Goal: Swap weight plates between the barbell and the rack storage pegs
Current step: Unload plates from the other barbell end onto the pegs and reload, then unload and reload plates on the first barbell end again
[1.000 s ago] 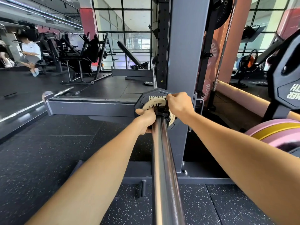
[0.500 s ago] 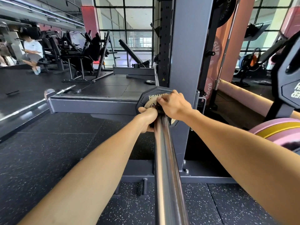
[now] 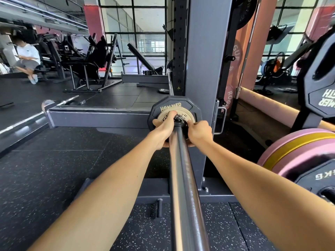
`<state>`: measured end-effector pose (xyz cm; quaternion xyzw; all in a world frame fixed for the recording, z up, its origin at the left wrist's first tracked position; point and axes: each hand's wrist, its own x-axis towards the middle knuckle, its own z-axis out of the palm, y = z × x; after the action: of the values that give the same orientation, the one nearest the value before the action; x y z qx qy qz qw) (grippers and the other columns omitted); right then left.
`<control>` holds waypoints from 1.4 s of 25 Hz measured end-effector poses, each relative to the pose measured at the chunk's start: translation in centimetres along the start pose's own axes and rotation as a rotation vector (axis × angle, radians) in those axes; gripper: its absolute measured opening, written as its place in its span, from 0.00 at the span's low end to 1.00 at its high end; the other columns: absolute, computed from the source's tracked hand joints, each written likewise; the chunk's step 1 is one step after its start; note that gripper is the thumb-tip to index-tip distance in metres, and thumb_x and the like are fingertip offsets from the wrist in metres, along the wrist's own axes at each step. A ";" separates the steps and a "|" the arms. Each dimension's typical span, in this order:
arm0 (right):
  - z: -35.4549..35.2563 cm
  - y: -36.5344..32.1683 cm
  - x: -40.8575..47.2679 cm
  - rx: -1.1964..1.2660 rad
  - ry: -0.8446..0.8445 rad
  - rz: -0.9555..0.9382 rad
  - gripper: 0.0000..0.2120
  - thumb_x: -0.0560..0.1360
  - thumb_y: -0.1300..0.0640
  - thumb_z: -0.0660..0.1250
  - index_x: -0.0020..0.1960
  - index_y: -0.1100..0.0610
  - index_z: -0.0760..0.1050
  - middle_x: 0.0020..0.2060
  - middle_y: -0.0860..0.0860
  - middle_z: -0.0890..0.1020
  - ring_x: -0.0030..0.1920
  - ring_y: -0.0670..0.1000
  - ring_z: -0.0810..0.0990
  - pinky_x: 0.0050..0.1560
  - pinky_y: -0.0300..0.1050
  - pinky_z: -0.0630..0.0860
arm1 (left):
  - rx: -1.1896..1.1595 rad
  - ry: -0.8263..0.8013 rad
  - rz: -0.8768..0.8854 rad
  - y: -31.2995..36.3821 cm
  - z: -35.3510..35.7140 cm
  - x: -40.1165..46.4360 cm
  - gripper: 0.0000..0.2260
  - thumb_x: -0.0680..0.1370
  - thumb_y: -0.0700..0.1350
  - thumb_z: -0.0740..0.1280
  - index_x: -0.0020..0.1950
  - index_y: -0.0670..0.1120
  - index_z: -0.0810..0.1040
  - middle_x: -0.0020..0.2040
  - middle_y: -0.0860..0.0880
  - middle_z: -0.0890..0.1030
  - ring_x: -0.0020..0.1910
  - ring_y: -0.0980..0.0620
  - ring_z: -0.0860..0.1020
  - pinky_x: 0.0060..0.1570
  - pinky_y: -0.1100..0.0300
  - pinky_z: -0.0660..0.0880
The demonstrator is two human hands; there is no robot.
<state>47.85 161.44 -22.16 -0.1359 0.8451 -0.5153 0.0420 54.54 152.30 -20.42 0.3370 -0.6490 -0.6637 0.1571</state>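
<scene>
A black plate [image 3: 173, 107] marked "HAMMER" is seated on the barbell [image 3: 183, 171], with a small tan plate [image 3: 164, 115] and a collar [image 3: 179, 119] against it. The collar is gripped by the left hand [image 3: 163, 129] and the right hand [image 3: 199, 131]. "ROGUE" is read on stored pink plates [image 3: 237, 51].

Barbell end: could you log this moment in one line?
left hand: grips small tan plate | right hand: at collar | black plate: on barbell
</scene>
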 end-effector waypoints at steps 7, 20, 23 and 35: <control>-0.4 -0.7 -0.3 -0.344 -0.005 -0.112 0.30 0.80 0.37 0.48 0.60 0.61 0.72 0.54 0.60 0.80 0.55 0.62 0.78 0.51 0.52 0.72 | -0.143 0.191 0.077 -1.0 1.0 0.4 0.22 0.74 0.60 0.65 0.59 0.46 0.66 0.51 0.44 0.76 0.48 0.44 0.76 0.51 0.53 0.73; -3.6 -3.3 -2.5 -0.373 -0.229 -0.167 0.28 0.82 0.41 0.49 0.58 0.64 0.74 0.50 0.60 0.79 0.51 0.60 0.77 0.53 0.48 0.73 | 0.282 0.046 0.067 -0.7 -2.9 -2.8 0.24 0.80 0.64 0.52 0.63 0.48 0.71 0.52 0.43 0.78 0.44 0.45 0.81 0.38 0.53 0.81; -5.1 -3.6 -4.7 -0.278 -0.285 -0.206 0.26 0.82 0.43 0.52 0.70 0.60 0.70 0.64 0.58 0.77 0.65 0.59 0.74 0.63 0.47 0.69 | 0.302 0.023 0.185 -0.6 -3.5 -4.8 0.20 0.81 0.61 0.54 0.67 0.54 0.70 0.54 0.47 0.78 0.52 0.45 0.79 0.50 0.51 0.79; -12.5 -6.5 -8.1 -0.239 -0.408 -0.263 0.24 0.80 0.42 0.57 0.70 0.53 0.71 0.65 0.52 0.77 0.67 0.54 0.74 0.64 0.44 0.69 | 0.581 -0.012 0.224 5.3 -4.7 -11.9 0.17 0.79 0.62 0.56 0.61 0.57 0.73 0.64 0.46 0.76 0.64 0.43 0.73 0.63 0.47 0.69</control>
<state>54.15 171.58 -11.18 -0.3496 0.8491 -0.3749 0.1276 64.99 155.91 -12.11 0.2901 -0.8457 -0.4309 0.1224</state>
